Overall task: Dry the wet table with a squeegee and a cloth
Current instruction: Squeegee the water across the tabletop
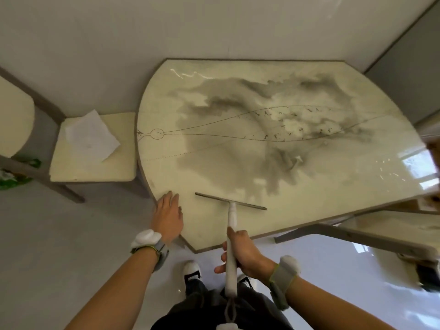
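Glossy cream stone-patterned table (214, 172), with grey ink-like clouds and thin drawn lines, fills the middle of our view, its far edge against the pale wall (166, 27). Wet shine shows at the table's 12 o'clock edge and at its 3 o'clock side. Our long white-handled squeegee (230, 234) rests its dark straight blade flat on the tabletop near the 6 o'clock edge. Our right hand (245, 253) wraps its fingers around the handle, thumb on top, at the table's near edge. Our left hand (167, 215) lies flat on the tabletop at 7 o'clock, fingers spread and holding nothing, just beside the blade's left end. At 9 o'clock, a cream cushioned chair (92, 163) stands against the table, with a thin white cloth (91, 136) lying crumpled on its seat.
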The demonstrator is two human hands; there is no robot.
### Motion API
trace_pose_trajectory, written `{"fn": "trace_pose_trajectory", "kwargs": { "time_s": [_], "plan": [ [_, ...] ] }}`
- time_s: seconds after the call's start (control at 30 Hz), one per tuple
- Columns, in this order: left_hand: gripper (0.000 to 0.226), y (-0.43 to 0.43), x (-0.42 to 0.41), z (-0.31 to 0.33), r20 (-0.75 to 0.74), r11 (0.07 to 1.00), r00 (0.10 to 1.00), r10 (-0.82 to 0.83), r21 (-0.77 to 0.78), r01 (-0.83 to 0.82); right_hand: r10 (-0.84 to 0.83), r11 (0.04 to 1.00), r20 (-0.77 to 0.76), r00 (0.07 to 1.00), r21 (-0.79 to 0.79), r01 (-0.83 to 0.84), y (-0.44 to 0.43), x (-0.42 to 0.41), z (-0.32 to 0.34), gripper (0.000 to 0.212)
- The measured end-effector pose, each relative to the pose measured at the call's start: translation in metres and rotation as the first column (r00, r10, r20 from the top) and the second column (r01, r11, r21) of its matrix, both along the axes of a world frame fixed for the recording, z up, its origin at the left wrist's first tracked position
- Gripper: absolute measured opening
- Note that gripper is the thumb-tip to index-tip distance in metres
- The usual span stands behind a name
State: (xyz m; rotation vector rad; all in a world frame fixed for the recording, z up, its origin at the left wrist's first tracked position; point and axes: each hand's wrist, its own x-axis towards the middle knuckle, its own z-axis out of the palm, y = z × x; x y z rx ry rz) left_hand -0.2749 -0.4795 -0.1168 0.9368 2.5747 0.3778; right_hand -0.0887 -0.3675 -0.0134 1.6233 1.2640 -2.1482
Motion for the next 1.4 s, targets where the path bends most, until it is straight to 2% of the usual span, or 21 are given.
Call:
{"fn": "trace_pose_trajectory", "kwargs": {
  "time_s": [0.17,0.33,0.43,0.57,0.7,0.77,0.97,1.17,1.27,1.4],
  "plan": [
    [0.049,-0.001,0.005,-0.002,-0.025,0.999,0.999,-0.022,-0.038,0.021,-0.067,0.997,0.008,0.998,0.038,0.066,0.021,-0.033,-0.008,0.040],
    [0.048,0.003,0.006,0.002,-0.048,0.999,0.998,-0.040,-0.032,0.039,-0.023,0.989,0.009,1.000,0.145,0.022,0.055,-0.045,-0.007,0.043],
    [0.047,0.014,0.011,0.001,-0.070,0.997,0.994,-0.081,-0.008,0.080,0.046,0.979,0.011,0.999,0.197,-0.048,0.068,-0.018,0.006,0.035],
    [0.047,0.040,0.023,-0.001,-0.060,0.987,0.985,-0.162,0.006,0.163,0.164,0.958,0.047,0.985,0.232,-0.170,0.071,0.057,0.022,0.032],
    [0.048,0.057,0.032,-0.002,-0.059,0.975,0.973,-0.221,0.005,0.222,0.264,0.929,0.141,0.954,0.230,-0.291,0.066,0.117,0.024,0.031],
    [0.047,0.058,0.033,-0.003,-0.059,0.973,0.971,-0.230,0.001,0.231,0.260,0.919,0.186,0.947,0.253,-0.302,0.067,0.124,0.017,0.031],
    [0.047,0.055,0.031,-0.005,-0.065,0.972,0.970,-0.233,-0.016,0.233,0.162,0.935,0.128,0.978,0.298,-0.194,0.086,0.067,0.004,0.035],
    [0.047,0.061,0.035,-0.001,-0.075,0.971,0.968,-0.239,-0.008,0.239,0.148,0.930,0.104,0.984,0.325,-0.174,0.121,0.034,0.014,0.035],
    [0.045,0.076,0.043,-0.003,-0.090,0.961,0.958,-0.271,0.025,0.274,0.145,0.920,0.113,0.983,0.351,-0.176,0.140,0.066,0.023,0.036],
    [0.044,0.105,0.068,-0.002,-0.080,0.947,0.947,-0.313,0.054,0.317,0.225,0.856,0.247,0.943,0.413,-0.312,0.159,0.147,0.026,0.033]
  ]
}}
